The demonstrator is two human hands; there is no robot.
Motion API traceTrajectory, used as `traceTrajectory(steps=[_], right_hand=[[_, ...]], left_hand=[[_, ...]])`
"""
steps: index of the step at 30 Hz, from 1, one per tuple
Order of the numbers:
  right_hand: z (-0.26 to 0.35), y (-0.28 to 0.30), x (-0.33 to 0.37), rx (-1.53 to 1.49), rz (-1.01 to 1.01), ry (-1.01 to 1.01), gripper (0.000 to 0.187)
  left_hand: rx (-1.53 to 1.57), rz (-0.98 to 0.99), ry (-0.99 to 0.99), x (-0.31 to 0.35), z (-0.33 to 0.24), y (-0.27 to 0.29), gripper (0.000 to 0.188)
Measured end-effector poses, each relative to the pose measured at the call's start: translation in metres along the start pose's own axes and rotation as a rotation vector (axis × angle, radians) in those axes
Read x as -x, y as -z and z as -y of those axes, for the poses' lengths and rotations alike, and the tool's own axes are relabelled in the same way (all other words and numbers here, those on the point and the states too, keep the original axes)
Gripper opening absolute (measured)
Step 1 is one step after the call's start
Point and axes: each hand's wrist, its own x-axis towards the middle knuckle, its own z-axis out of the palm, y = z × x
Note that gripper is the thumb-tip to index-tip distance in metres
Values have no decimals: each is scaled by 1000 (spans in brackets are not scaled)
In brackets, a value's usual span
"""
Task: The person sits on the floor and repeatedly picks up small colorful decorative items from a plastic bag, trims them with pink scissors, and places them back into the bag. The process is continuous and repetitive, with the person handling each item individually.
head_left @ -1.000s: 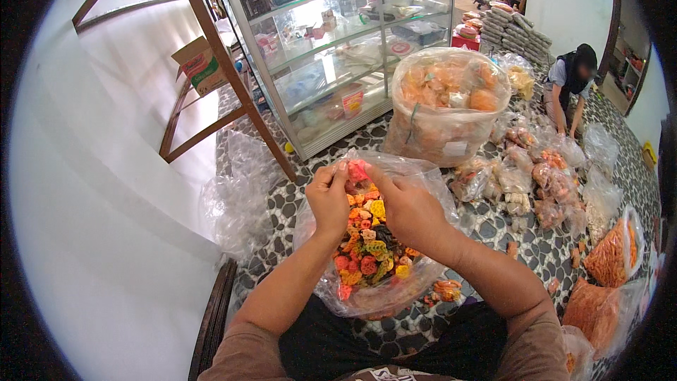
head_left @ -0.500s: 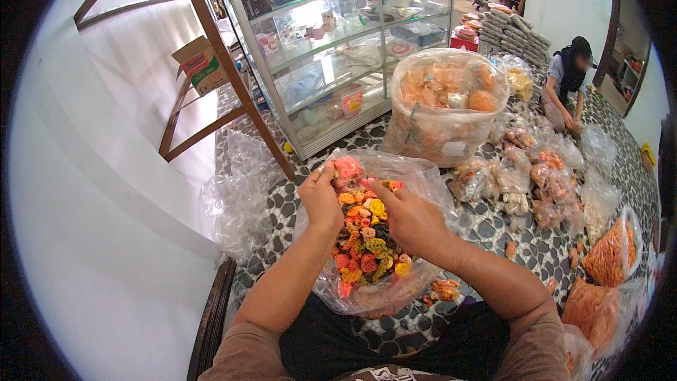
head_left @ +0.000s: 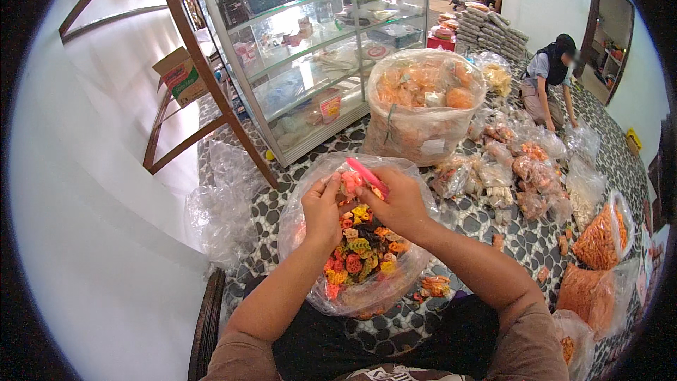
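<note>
In front of me stands a large clear plastic bag, its mouth spread wide. Small colourful pieces shaped like wheels and flowers, in yellow, orange, red and green, lie in it. Above them, my left hand is closed, its fingertips pinching a coral-pink bundle whose kind is unclear. My right hand is closed too, around a bright pink stick-like thing, partly hidden by the fingers. The two hands nearly meet at the bundle.
A big sack of orange bags stands ahead, beside a glass display cabinet. Filled plastic bags lie to the right, near a crouching person. Orange-filled bags stand closer. A wooden frame rises at left.
My hands have come closer together around the coral-pink bundle, and the pink stick-like thing now shows in my right hand. The view has shifted. The other person's arms now reach down and apart.
</note>
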Motion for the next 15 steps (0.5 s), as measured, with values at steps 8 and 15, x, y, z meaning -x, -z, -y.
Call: traceTrajectory(steps=[8, 15], right_hand=[[-13, -11, 2, -167, -65, -105, 19], [-13, -8, 1, 24, -82, -54, 18]], left_hand=[[-99, 196, -145, 6, 11, -2, 22], [-198, 209, -241, 3, 17, -4, 32]])
